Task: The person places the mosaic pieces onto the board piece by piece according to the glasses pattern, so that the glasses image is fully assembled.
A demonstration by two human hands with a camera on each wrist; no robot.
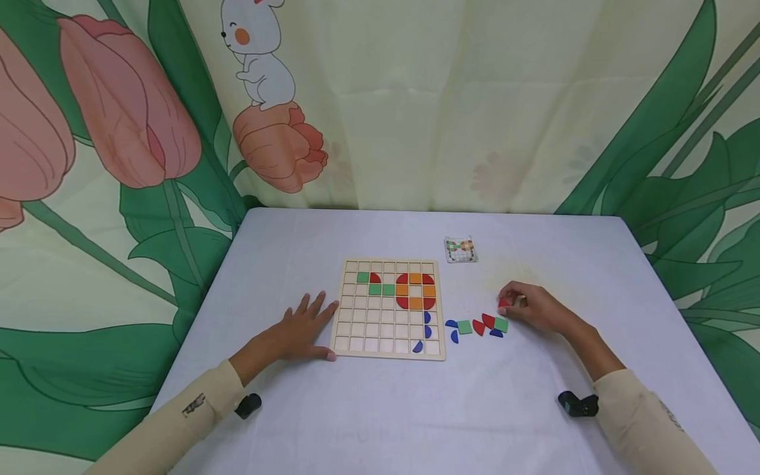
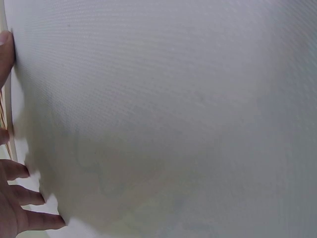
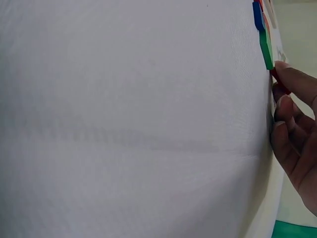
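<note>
My left hand lies with spread fingers at the left edge of a wooden grid board, thumb and fingertips right at its rim. The board carries green squares, orange squares, red quarter-circle pieces and, down its right side, blue half-circle pieces. Right of the loose pieces, my right hand pinches a red piece between thumb and fingers. In the right wrist view this red piece shows between the fingertips, close to a green square.
Between board and right hand lie loose green squares, red quarter circles and blue half circles on the white table. A small pattern card lies behind them. A printed curtain hangs beyond the table's far edge.
</note>
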